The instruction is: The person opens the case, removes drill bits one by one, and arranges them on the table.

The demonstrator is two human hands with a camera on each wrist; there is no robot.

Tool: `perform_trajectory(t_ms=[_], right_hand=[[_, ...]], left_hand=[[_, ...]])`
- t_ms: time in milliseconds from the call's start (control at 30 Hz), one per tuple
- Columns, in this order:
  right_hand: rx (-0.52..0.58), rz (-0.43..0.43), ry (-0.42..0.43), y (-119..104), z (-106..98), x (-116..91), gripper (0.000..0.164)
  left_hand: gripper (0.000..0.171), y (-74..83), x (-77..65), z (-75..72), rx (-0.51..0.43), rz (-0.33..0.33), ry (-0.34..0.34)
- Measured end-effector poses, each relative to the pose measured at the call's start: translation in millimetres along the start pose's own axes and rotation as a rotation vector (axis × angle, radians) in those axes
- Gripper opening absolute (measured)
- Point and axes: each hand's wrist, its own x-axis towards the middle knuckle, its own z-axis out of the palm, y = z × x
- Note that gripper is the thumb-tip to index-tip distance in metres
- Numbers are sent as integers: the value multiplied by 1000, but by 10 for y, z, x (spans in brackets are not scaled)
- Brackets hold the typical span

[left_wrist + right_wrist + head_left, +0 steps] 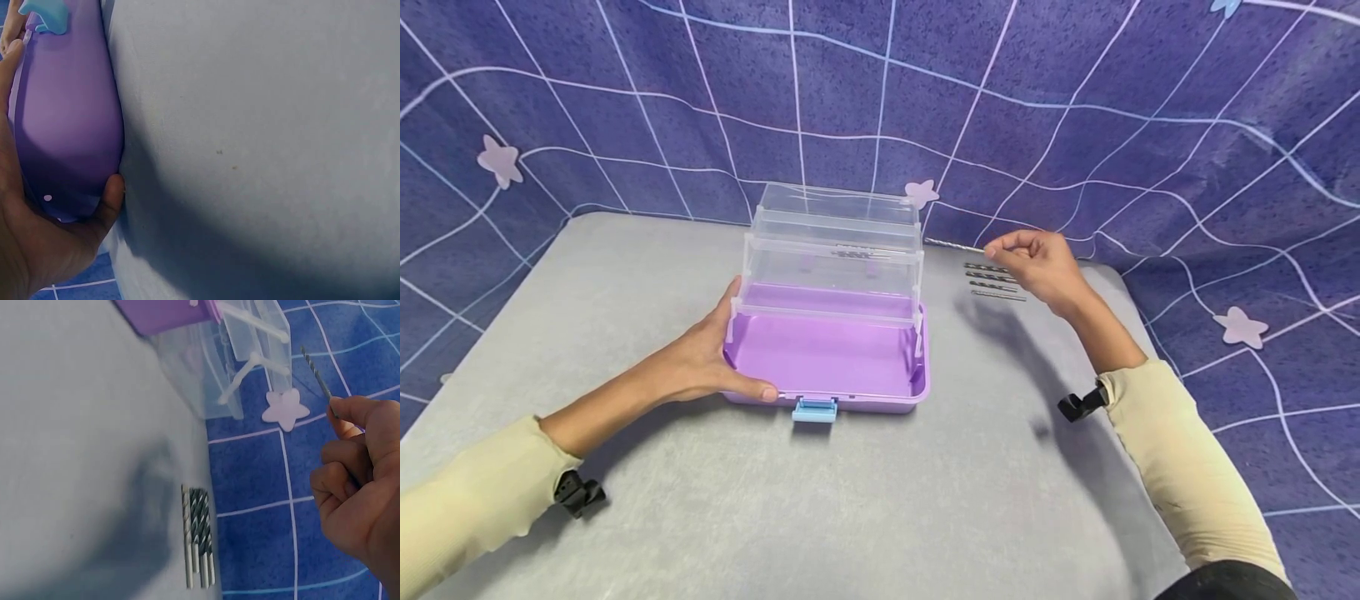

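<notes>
A purple storage box (831,358) with a light blue latch (815,409) stands unfolded, its clear stepped trays (827,287) raised over the base. Several drill bits (861,254) show through one of those trays. My left hand (703,358) grips the box's left end, thumb on the front rim and fingers around the side. Raised to the right of the trays, my right hand (1037,265) pinches a slender drill bit (951,244) between thumb and fingertips, its fluted end pointing left toward the trays. Several more drill bits (203,525) lie in a row on the table below it.
The grey table (865,517) runs up to a blue cloth backdrop (880,92) with white lines and pale stars. A black clip (578,493) is on the left sleeve, and another black clip (1082,403) on the right.
</notes>
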Motion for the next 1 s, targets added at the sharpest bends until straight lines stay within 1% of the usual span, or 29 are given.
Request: perform_trajectory(t_ms=[167, 367, 433, 667, 867, 1000], right_hand=[[6, 6, 15, 85, -62, -73, 11], [-25, 31, 18, 222, -147, -170, 9], [-37, 36, 15, 286, -176, -195, 10], [-69, 62, 2, 531, -243, -250, 24], [-91, 112, 10, 742, -291, -283, 30], [-124, 115, 8, 886, -331, -296, 33]], left_hand=[[169, -2, -7, -2, 4, 2, 4], [169, -1, -14, -7, -15, 4, -11], [170, 2, -17, -12, -8, 5, -18], [168, 11, -18, -18, 3, 10, -19], [169, 0, -18, -7, 5, 4, -11], [169, -6, -11, -7, 6, 4, -12]])
